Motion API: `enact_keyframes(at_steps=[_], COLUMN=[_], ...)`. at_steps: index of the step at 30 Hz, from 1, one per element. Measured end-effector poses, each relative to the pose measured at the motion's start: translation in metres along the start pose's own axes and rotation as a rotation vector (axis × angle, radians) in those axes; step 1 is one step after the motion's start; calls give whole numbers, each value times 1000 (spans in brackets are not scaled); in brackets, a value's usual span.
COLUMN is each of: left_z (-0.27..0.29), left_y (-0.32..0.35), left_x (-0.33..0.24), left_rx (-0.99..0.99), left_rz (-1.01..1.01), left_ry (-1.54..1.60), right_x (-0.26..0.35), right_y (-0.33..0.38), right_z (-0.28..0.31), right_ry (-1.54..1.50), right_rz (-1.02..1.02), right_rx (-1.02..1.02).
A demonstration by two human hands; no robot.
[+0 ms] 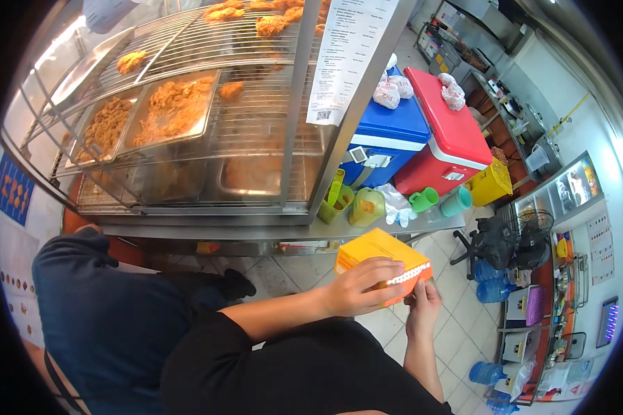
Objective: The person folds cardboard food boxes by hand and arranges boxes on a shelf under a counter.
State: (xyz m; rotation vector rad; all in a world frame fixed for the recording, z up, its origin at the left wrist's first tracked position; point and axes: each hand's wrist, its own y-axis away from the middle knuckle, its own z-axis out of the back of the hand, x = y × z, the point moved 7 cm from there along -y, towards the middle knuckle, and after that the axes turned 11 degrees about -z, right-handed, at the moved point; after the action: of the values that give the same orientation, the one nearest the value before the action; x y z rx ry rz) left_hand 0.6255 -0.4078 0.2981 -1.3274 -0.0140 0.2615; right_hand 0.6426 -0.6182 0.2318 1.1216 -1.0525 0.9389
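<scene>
Left hand (pixel 364 285): we see it curled over the yellow box (pixel 381 250), holding it.
Right hand (pixel 423 306): we see bent fingers touching the box's orange end.
Yellow box: we find it just below and right of the frame's middle.
Green cup (pixel 423 200): we see it above the box, on the metal counter (pixel 437 223).
Fried food (pixel 176 104): we spot lots, upper left.

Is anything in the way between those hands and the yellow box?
No, nothing that I can see. The left hand lies right on the box, and the right hand is at its near right corner. The cups sit beyond the box, not in between.
</scene>
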Motion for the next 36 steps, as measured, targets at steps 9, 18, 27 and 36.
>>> enact_keyframes(at_steps=[9, 18, 27, 36], left_z=[33, 50, 52, 56], left_y=[15, 29, 31, 5], left_x=[46, 79, 60, 2], left_rx=[204, 168, 127, -113], left_rz=[354, 918, 762, 446], left_ry=[224, 470, 394, -192], right_x=[18, 145, 146, 131], right_y=[-64, -12, -34, 5], right_z=[12, -57, -79, -48], right_ry=[-314, 736, 907, 473], right_rz=[-149, 862, 907, 1114], right_rx=[341, -25, 119, -40])
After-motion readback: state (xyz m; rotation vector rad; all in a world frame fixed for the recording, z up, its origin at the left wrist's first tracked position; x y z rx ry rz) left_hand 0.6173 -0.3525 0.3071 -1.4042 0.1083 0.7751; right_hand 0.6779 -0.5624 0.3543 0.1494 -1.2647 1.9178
